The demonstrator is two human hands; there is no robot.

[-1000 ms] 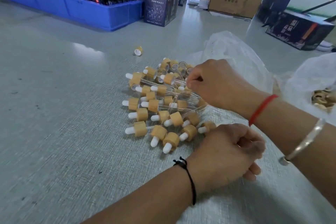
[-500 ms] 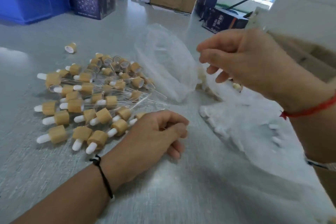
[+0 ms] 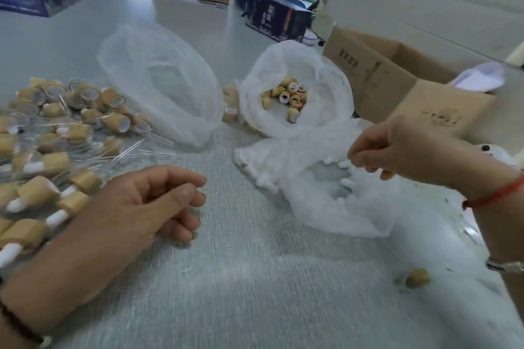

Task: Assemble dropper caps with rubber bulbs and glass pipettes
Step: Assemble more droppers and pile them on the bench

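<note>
— Two bags matter here, and both sit relative to the pile of finished droppers [image 3: 54, 156]. Across the table [image 3: 255, 278] from that pile lies the bag of white rubber bulbs [image 3: 320, 187]; just behind that bag, farther from the pile, stands the bag of bamboo caps [image 3: 292, 96].

— Where are the hands?

— The left hand [image 3: 147, 204] rests on the table at the pile's near edge, fingers loosely curled, thumb near the index tip. Whether anything small sits in that curl, I cannot tell. The right hand [image 3: 397, 150] hovers over the bulb bag, thumb and forefinger drawn together as if pinching; it may be gripping the thin plastic or a bulb, but blur hides which.

— What could go wrong?

— I'd judge the plastic is the main hazard. If the fingers catch the film instead of a bulb, the bag could lift and spill bulbs across the table. One stray cap [image 3: 416, 282] already lies near the right forearm, well apart from the pile, and a sweep of that arm might knock it off.

— And the pile itself?

— Its glass pipettes [image 3: 133, 150] stick out toward the left hand. A careless shift of that wrist could roll or snap them. An empty-looking clear bag [image 3: 158, 79] behind the pile could also snag a sleeve-less arm and drag droppers along.
</note>
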